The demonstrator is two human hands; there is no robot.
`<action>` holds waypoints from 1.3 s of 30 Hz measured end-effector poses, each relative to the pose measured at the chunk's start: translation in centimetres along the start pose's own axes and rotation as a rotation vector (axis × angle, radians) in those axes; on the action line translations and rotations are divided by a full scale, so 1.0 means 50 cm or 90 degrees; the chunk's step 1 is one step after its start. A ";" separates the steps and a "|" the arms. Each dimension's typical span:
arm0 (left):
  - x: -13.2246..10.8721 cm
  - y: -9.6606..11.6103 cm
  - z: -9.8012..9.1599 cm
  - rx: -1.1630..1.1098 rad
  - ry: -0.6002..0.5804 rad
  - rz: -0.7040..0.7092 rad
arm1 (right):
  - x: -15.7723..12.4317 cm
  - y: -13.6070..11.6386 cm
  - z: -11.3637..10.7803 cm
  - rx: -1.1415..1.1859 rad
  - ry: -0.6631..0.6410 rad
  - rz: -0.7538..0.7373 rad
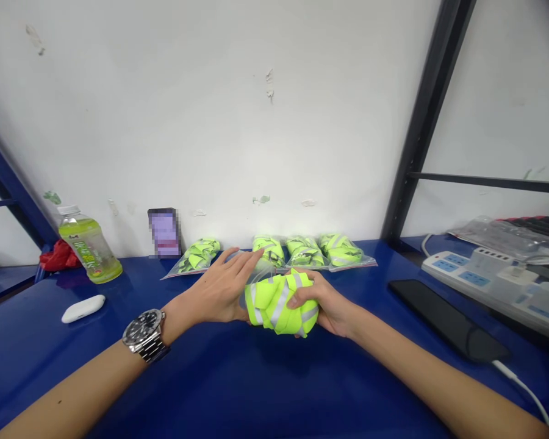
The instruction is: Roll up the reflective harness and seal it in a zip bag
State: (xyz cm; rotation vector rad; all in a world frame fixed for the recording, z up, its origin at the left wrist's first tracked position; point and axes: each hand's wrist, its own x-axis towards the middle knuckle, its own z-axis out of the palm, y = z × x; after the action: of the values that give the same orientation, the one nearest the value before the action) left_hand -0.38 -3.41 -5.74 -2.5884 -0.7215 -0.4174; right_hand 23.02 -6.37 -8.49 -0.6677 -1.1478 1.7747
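A folded bundle of fluorescent yellow fabric with silver reflective stripes, like a safety vest (pixel 274 299), is held just above the blue table. My right hand (pixel 329 305) grips its right end, with the thumb across the front. My left hand (pixel 222 286) is at the bundle's left end, its fingers stretched and its thumb mostly hidden. Between my left fingers and the bundle shows a clear plastic bag (pixel 261 272), which this hand seems to hold. How far the bundle sits inside that bag is unclear. Behind my hands, several similar bundles in clear bags (pixel 341 250) lie along the wall.
On the left stand a green drink bottle (pixel 91 244) and a phone (pixel 165 233) against the wall, with a white case (pixel 83 308) nearer. To the right lie a black phone (pixel 448 318) on a cable and a white power strip (pixel 494 286). A dark metal post (pixel 414 146) rises behind.
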 end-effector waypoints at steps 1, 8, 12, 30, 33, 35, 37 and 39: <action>0.009 -0.002 0.001 0.004 -0.005 0.004 | 0.001 -0.001 -0.002 -0.005 0.001 0.002; 0.035 -0.012 -0.004 0.006 -0.049 0.018 | 0.007 -0.013 -0.022 -0.021 0.064 0.015; 0.024 -0.004 -0.008 0.024 -0.064 -0.003 | 0.009 -0.013 -0.028 -0.019 0.056 0.002; 0.036 0.051 -0.027 0.050 -0.023 -0.017 | 0.007 -0.012 -0.022 -0.002 0.057 -0.045; 0.029 0.060 -0.019 0.055 0.022 0.004 | 0.005 -0.009 -0.022 -0.018 0.033 -0.052; 0.023 0.066 -0.010 0.030 0.041 0.022 | 0.005 -0.004 -0.019 -0.039 0.023 -0.047; 0.019 0.071 -0.001 -0.007 0.059 0.036 | 0.005 0.002 -0.016 -0.068 0.022 -0.039; 0.018 0.075 0.010 -0.037 0.083 0.033 | 0.006 0.007 -0.012 -0.093 0.025 -0.039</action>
State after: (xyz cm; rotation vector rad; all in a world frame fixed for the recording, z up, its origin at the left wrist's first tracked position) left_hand 2.50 -5.71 -6.97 -2.5989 -0.6043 -0.5924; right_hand 23.22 -5.93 -9.07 -0.7426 -1.2664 1.6311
